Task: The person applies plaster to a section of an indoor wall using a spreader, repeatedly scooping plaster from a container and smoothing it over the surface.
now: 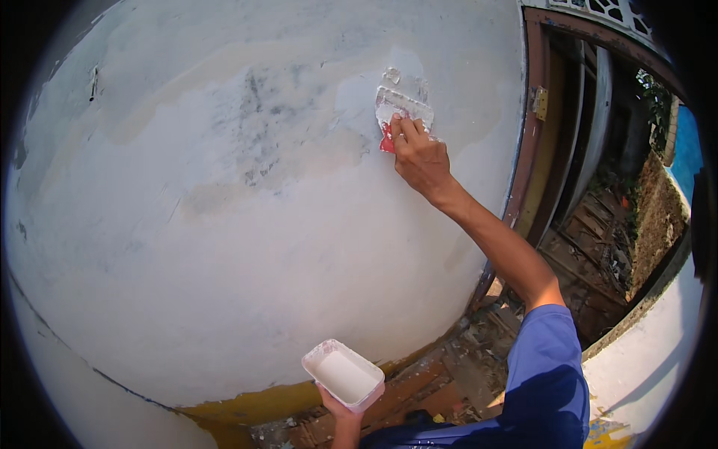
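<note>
My right hand (419,153) is closed on a putty knife (404,105) with a wide blade and a red part at its grip. White paste coats the blade, which lies against the wall (299,254) at the upper right of it. A small lump of paste (391,75) sticks to the wall just above the blade. Low in the middle, my left hand (340,405) grips a white rectangular tub (345,374) from below. Smooth white paste fills part of the tub, and its rim is smeared.
Grey stains (262,127) and dull filler patches mark the wall. On the right stands a brown door frame (532,135) with a hinge (540,103). Wood scraps and rubble (591,239) lie beyond it, and more debris (441,382) covers the ground along the wall's yellow foot.
</note>
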Available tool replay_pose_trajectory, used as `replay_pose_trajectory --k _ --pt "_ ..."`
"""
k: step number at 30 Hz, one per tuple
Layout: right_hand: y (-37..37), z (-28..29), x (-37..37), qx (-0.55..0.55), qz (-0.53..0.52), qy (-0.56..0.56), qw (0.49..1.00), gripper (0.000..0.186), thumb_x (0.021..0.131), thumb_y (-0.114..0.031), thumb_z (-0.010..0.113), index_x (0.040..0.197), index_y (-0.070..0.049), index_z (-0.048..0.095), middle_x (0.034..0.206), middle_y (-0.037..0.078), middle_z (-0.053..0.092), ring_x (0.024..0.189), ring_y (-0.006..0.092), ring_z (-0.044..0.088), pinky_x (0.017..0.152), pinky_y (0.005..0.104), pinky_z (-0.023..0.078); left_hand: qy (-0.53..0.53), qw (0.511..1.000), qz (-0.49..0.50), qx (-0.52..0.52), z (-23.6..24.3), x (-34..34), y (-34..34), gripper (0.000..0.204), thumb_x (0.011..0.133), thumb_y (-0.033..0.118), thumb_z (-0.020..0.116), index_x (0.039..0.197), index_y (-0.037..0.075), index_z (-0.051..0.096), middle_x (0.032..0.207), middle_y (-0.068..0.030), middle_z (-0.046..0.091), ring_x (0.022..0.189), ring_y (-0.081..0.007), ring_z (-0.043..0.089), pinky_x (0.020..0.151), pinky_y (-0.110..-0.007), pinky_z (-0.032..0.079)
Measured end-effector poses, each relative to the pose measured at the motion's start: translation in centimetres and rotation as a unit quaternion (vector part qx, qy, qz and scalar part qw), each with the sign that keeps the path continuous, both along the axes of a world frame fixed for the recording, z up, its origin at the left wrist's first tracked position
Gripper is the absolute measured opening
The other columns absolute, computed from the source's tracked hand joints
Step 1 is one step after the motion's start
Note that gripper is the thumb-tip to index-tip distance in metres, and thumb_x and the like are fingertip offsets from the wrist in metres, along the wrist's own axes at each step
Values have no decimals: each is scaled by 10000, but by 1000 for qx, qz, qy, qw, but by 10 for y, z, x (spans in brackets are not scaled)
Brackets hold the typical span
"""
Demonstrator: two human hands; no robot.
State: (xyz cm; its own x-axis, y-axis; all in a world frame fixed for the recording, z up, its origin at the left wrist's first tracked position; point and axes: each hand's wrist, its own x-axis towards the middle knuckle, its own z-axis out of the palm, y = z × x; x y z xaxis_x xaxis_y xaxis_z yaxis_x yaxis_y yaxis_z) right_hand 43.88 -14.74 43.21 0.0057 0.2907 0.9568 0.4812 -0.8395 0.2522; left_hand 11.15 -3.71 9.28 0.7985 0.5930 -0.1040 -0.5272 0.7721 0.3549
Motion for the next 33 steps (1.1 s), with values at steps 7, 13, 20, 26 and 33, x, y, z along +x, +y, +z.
replay_pose_trajectory --k 7,13,20,26,33 --pt "-61 -1 -28 -68 221 96 968 384 752 12 658 1117 -87 724 946 55 685 829 193 634 576 335 544 21 999 -30 -6 -8 -9 14 564 1029 521 356 1424 136 470 1311 -91 599 1146 -312 623 941 -505 545" --pt "-46 65 -12 74 188 -27 979 370 747 19 674 1101 -79 721 952 62 702 824 223 664 585 351 543 -70 994 -71 49 -47 -10 22 673 1000 606 383 1507 164 390 1438 -80 529 1247 -341 575 1024 -557 497" --pt "-25 -7 -40 -44 274 122 953 270 749 -1 674 1015 -42 704 853 72 671 784 220 660 580 371 535 -47 998 -27 27 -45 -25 22 658 988 574 367 1458 118 433 1329 -137 594 1159 -366 620 942 -556 536" --pt "-64 33 -1 99 148 -61 982 404 750 -17 692 1148 -83 695 1015 30 690 878 221 657 671 361 550 -66 997 3 39 -65 -43 22 644 991 556 395 1448 104 442 1317 -157 601 1138 -400 625 937 -580 532" --pt "-28 -52 -4 -7 148 -2 989 488 696 12 682 1177 -72 680 1077 96 692 935 230 655 710 333 573 -13 996 17 82 -80 -41 24 581 1020 521 373 1441 129 457 1315 -104 611 1120 -342 649 930 -535 557"
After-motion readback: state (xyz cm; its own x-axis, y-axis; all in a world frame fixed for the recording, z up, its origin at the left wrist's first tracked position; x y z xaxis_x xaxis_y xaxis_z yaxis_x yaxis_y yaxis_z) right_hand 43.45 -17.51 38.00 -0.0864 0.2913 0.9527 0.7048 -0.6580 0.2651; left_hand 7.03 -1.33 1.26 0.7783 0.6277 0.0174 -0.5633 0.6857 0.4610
